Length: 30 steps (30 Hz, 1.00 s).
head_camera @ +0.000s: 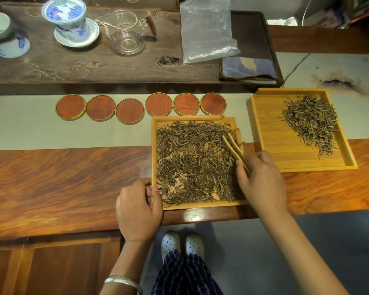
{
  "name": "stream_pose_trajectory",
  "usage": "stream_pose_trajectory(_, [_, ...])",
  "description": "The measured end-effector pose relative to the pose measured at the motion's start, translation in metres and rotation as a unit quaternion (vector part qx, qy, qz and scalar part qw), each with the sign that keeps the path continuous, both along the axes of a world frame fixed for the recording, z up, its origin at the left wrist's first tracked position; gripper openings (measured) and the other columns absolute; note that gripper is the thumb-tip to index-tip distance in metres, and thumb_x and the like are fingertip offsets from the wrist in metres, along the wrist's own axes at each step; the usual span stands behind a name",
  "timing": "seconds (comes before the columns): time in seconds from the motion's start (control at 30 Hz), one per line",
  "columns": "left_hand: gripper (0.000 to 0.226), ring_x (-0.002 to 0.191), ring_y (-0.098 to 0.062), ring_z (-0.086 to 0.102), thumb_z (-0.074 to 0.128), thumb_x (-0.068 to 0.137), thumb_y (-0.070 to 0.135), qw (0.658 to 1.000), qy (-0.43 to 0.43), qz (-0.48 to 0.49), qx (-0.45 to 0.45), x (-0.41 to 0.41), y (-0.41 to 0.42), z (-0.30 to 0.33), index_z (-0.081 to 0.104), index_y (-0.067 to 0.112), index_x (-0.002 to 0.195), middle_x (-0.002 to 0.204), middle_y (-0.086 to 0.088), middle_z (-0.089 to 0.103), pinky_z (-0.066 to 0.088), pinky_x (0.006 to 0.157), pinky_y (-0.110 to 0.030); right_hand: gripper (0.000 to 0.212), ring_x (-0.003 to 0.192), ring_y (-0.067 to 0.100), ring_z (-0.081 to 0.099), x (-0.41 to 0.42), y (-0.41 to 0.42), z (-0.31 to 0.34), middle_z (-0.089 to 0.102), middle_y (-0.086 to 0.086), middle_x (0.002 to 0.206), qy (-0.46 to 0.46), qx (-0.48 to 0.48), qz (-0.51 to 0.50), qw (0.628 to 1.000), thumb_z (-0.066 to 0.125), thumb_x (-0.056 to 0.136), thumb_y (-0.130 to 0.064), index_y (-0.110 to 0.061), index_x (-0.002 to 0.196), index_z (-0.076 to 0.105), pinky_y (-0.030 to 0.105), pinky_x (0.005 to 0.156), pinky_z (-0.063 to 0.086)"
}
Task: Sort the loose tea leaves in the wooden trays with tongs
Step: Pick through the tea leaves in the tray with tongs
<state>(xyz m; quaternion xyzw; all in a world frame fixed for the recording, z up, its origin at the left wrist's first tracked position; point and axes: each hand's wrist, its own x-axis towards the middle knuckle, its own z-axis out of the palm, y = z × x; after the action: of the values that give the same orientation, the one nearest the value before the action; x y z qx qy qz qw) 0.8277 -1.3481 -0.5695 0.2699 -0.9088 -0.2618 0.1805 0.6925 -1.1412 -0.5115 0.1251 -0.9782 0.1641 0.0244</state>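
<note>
Two square pale-wood trays on the table. Right hand [262, 179] pinches slim bamboo tongs [235, 151], tips slightly apart over the near tray [195, 206], touching the spread of dark loose tea leaves [192, 162] just ahead of the fingers. Left hand [136, 209] clamps that tray's left-near corner. Far tray [264, 133] sits beyond and right of the tongs grip, holding a smaller heaped leaf pile [311, 122].
</note>
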Motion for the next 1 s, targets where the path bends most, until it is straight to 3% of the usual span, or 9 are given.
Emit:
stream_pose_trajectory(0.13, [0.015, 0.068, -0.009, 0.03, 0.048, 0.085, 0.029, 1.0, -0.007, 0.0, 0.003, 0.0, 0.0, 0.001, 0.035, 0.031, 0.078, 0.065, 0.025, 0.027, 0.027, 0.065, -0.029, 0.019, 0.067, 0.028, 0.055, 0.0, 0.005, 0.009, 0.053, 0.01, 0.086, 0.012, -0.059, -0.001, 0.998, 0.062, 0.089, -0.019, -0.004, 0.101, 0.066, 0.025, 0.054, 0.036])
stream_pose_trajectory(0.3, [0.015, 0.068, -0.009, 0.03, 0.047, 0.085, 0.03, 1.0, -0.004, 0.0, 0.007, 0.0, 0.0, 0.001, 0.034, 0.033, 0.079, 0.064, 0.025, 0.027, 0.027, 0.064, -0.029, 0.026, 0.062, 0.009, 0.048, 0.036, -0.003, 0.016, 0.052, -0.002, 0.087, -0.022, -0.079, 0.094, 0.992, 0.064, 0.087, -0.021, -0.009, 0.109, 0.067, 0.007, 0.051, 0.029])
stream_pose_trajectory(0.4, [0.016, 0.067, -0.008, 0.028, 0.048, 0.086, 0.03, 1.0, -0.002, -0.002, 0.006, 0.0, 0.0, 0.0, 0.034, 0.034, 0.079, 0.063, 0.025, 0.028, 0.026, 0.063, -0.028, 0.028, 0.063, 0.013, 0.054, 0.049, -0.012, 0.008, 0.055, -0.001, 0.091, -0.081, -0.06, 0.112, 0.989, 0.062, 0.089, -0.023, -0.011, 0.112, 0.067, 0.018, 0.048, 0.041])
stream_pose_trajectory(0.5, [0.011, 0.068, -0.009, 0.03, 0.048, 0.086, 0.03, 1.0, -0.001, -0.004, 0.006, 0.001, -0.001, -0.001, 0.041, 0.03, 0.078, 0.064, 0.025, 0.028, 0.027, 0.064, -0.028, 0.027, 0.066, 0.019, 0.058, 0.047, -0.01, 0.006, 0.056, 0.002, 0.093, -0.077, -0.067, 0.083, 0.991, 0.062, 0.089, -0.022, -0.009, 0.112, 0.067, 0.029, 0.049, 0.047])
stream_pose_trajectory(0.7, [0.014, 0.069, -0.011, 0.033, 0.047, 0.086, 0.031, 1.0, -0.005, 0.001, 0.003, 0.001, -0.001, -0.002, 0.05, 0.019, 0.078, 0.066, 0.026, 0.027, 0.03, 0.065, -0.03, 0.024, 0.062, 0.016, 0.057, 0.051, -0.005, 0.008, 0.055, -0.001, 0.088, -0.065, -0.061, 0.098, 0.991, 0.064, 0.086, -0.022, -0.01, 0.107, 0.068, 0.025, 0.045, 0.043])
stream_pose_trajectory(0.9, [0.011, 0.067, -0.015, 0.037, 0.046, 0.087, 0.032, 1.0, -0.003, -0.004, 0.001, 0.0, -0.001, 0.0, 0.039, 0.029, 0.078, 0.065, 0.024, 0.027, 0.031, 0.063, -0.031, 0.023, 0.065, 0.019, 0.056, 0.049, 0.013, 0.007, 0.053, 0.001, 0.087, -0.018, -0.081, 0.021, 0.996, 0.064, 0.086, -0.021, -0.01, 0.106, 0.068, 0.025, 0.048, 0.039])
stream_pose_trajectory(1.0, [0.015, 0.068, -0.022, 0.044, 0.045, 0.087, 0.033, 1.0, -0.009, -0.001, 0.002, 0.001, -0.001, -0.001, 0.046, 0.023, 0.077, 0.065, 0.022, 0.027, 0.034, 0.063, -0.034, 0.019, 0.065, 0.023, 0.056, 0.047, 0.024, 0.008, 0.052, 0.003, 0.086, -0.007, -0.071, -0.014, 0.997, 0.065, 0.085, -0.018, -0.009, 0.102, 0.068, 0.025, 0.05, 0.039])
